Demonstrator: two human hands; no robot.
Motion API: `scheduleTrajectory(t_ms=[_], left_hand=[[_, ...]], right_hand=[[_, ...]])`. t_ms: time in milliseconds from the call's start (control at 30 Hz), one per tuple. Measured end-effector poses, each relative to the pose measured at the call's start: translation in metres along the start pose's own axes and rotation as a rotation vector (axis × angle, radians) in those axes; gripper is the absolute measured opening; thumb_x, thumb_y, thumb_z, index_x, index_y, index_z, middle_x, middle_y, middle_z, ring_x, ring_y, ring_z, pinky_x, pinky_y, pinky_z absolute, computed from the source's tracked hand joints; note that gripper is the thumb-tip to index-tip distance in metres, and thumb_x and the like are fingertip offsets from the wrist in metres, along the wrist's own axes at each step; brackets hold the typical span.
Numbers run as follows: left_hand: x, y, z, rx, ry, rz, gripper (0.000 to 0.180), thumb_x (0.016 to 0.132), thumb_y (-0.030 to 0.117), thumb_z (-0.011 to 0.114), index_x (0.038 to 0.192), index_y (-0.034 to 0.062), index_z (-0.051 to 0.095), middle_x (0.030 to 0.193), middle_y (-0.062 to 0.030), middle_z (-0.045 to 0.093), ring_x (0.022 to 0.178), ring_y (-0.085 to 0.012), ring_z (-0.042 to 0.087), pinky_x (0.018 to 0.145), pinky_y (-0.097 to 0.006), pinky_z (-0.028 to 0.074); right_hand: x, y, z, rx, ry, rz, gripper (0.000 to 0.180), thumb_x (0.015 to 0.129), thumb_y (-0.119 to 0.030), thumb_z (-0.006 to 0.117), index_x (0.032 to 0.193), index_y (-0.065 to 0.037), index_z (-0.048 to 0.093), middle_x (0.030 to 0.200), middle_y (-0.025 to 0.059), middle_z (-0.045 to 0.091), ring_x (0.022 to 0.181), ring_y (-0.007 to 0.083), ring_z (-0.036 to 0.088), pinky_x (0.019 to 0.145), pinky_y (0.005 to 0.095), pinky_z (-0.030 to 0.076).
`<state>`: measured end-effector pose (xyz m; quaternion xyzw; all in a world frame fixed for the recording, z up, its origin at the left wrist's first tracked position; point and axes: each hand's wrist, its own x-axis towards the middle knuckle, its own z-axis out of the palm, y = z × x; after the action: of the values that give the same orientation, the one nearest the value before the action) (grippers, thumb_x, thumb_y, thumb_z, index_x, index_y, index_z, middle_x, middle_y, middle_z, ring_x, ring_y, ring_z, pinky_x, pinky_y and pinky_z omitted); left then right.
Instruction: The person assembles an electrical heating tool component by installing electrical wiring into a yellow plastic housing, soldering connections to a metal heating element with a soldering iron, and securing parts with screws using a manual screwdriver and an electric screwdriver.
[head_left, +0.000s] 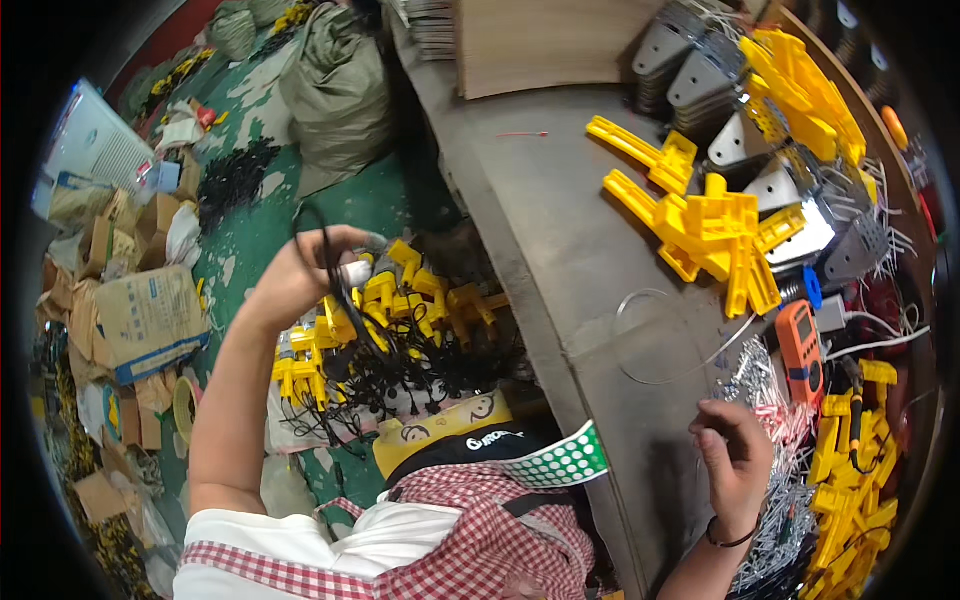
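Observation:
Raised over the pile at the left of the bench, my left hand point(305, 270) is closed around a black cable point(333, 270), which loops above and below the fingers. A small white patch shows at its fingertips; whether this is a finger cover I cannot tell. Beneath it lie several yellow plastic housings point(425, 290) with black cords point(400, 370). My right hand point(735, 460) hovers at the bench's right side, open, its fingers loosely bent and the thumb apart, with nothing visible in it. Closest to it are thin metal pieces point(785, 520) and red-and-white strips point(785, 425).
On the grey bench point(530, 230) lie yellow plastic parts point(715, 225), metal brackets point(690, 75), an orange meter point(800, 350) and a thin wire loop point(640, 375). A screwdriver point(856, 415) rests among yellow parts at right. A sack point(340, 100) and cartons point(150, 320) stand on the floor.

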<state>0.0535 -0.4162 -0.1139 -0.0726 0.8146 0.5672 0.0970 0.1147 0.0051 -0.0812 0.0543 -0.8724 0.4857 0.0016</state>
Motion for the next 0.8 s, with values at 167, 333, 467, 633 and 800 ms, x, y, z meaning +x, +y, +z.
scheduleTrajectory(t_ms=[167,333,467,633,800], left_hand=[[-0.001,-0.125,-0.061,0.203,0.427,-0.14,0.024,0.071,0.0,0.052,0.093,0.0003,0.063,0.086,-0.0056,0.063,0.08,-0.0147,0.058,0.07,-0.026,0.044],[-0.01,-0.211,-0.121,0.83,0.575,-0.082,0.025,0.071,0.005,0.049,0.088,0.009,0.066,0.087,-0.013,0.064,0.082,-0.0301,0.061,0.075,-0.034,0.047],[-0.019,-0.234,-0.139,0.828,0.635,-0.085,0.016,0.074,0.009,0.052,0.085,0.0092,0.063,0.084,-0.017,0.058,0.081,-0.0373,0.056,0.072,-0.042,0.045],[-0.062,-0.284,-0.114,0.932,0.354,-0.296,0.023,0.077,0.006,0.055,0.1,0.001,0.052,0.096,-0.0233,0.054,0.089,-0.0396,0.053,0.075,-0.044,0.045],[-0.102,-0.381,-0.043,1.472,-0.886,-0.766,0.047,0.068,0.018,0.064,0.112,0.0039,0.058,0.133,-0.0189,0.039,0.122,-0.0368,0.037,0.099,-0.04,0.036]], right_hand=[[-0.001,0.004,0.017,0.013,-0.069,0.062,0.017,0.078,-0.005,0.061,0.094,0.002,0.061,0.077,0.0081,0.059,0.07,0.0141,0.056,0.064,0.0237,0.043],[-0.003,0.009,0.019,0.061,-0.087,0.151,0.016,0.08,-0.004,0.06,0.094,0.004,0.06,0.08,0.0082,0.059,0.073,0.014,0.058,0.066,0.0232,0.044],[-0.001,0.007,0.024,0.017,-0.102,0.162,0.016,0.08,-0.004,0.06,0.093,0.004,0.059,0.08,0.0081,0.059,0.073,0.0138,0.058,0.066,0.0233,0.045],[-0.003,0.0,0.034,0.0,-0.085,0.162,0.016,0.08,-0.005,0.06,0.093,0.004,0.059,0.081,0.0084,0.059,0.074,0.0139,0.059,0.067,0.0232,0.045],[-0.014,0.001,0.035,-0.031,-0.141,0.239,0.016,0.079,-0.004,0.06,0.093,0.004,0.06,0.082,0.0094,0.06,0.075,0.0151,0.06,0.068,0.0251,0.047]])
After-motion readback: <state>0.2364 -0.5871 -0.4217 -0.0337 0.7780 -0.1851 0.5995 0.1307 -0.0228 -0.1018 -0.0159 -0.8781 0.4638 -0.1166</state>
